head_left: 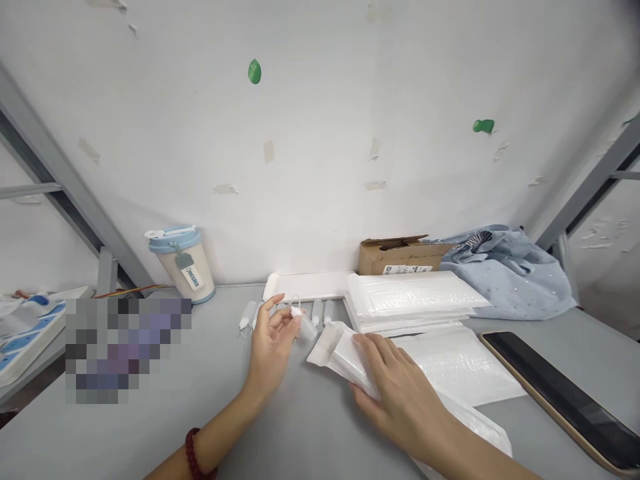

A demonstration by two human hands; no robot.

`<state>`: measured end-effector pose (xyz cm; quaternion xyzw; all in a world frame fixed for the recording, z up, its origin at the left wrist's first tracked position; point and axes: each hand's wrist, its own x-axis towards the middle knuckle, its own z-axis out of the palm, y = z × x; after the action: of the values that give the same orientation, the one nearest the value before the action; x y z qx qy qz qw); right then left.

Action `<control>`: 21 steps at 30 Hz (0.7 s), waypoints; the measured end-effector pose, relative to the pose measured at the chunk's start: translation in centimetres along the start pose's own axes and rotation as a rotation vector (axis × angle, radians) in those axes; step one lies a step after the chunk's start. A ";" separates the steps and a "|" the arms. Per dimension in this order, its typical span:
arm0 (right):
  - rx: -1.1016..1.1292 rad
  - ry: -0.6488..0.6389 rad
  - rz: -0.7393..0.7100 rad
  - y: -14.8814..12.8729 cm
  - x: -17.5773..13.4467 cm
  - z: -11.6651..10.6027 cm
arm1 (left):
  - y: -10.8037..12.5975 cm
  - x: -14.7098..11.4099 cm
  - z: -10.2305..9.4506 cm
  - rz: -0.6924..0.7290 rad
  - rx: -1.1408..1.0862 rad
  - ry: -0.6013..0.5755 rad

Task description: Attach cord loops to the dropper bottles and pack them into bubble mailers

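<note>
Between the thumb and fingers of my left hand (270, 350) is a small translucent bottle (307, 327) with a white cap and a thin loop. My right hand (400, 390) is closed around a white padded envelope (345, 355), whose end points toward the bottle. A small gap separates the bottle from that end. Behind my hands, several similar small bottles (317, 312) lie in a row on the grey table (200, 380), partly hidden by my left fingers. The lower part of the held envelope is hidden under my right hand and forearm.
A stack of white padded envelopes (415, 293) lies behind my right hand, before a cardboard box (405, 256) and blue cloth (515, 280). A dark-screened device (555, 393) is at right. A blue-lidded cup (184, 268) and power strip (35, 340) stand left.
</note>
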<state>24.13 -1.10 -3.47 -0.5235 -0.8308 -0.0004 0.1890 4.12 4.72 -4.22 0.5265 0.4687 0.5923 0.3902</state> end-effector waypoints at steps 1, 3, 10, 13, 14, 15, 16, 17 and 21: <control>0.007 -0.007 -0.002 -0.1 0.0 0.0 | 0.1 0.0 0.0 -0.053 -0.062 -0.014; 0.020 -0.014 -0.007 -0.3 -0.1 0.0 | 0.1 0.0 0.1 -0.133 -0.114 -0.027; 0.052 -0.023 0.003 -0.5 -0.3 0.0 | -0.3 -0.4 0.7 -0.249 -0.082 -0.183; 0.061 -0.016 0.007 -0.4 -0.3 0.0 | -0.5 -0.4 0.7 -0.283 -0.106 -0.241; 0.062 -0.010 0.007 -0.3 -0.3 0.1 | -0.5 -0.3 0.7 -0.289 -0.118 -0.240; 0.063 -0.002 0.007 -0.3 -0.3 0.1 | -0.6 -0.3 0.6 -0.295 -0.126 -0.233; 0.065 0.005 0.007 -0.3 -0.3 0.1 | -0.6 -0.2 0.5 -0.298 -0.128 -0.222; 0.068 0.011 0.006 -0.3 -0.3 0.1 | -0.7 -0.1 0.4 -0.296 -0.126 -0.203; 0.082 0.012 0.009 -0.3 -0.2 0.2 | -0.9 0.0 0.3 -0.267 -0.085 -0.111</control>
<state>23.91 -1.37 -3.63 -0.5192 -0.8265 0.0312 0.2153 4.35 4.97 -5.11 0.4742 0.4867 0.5247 0.5128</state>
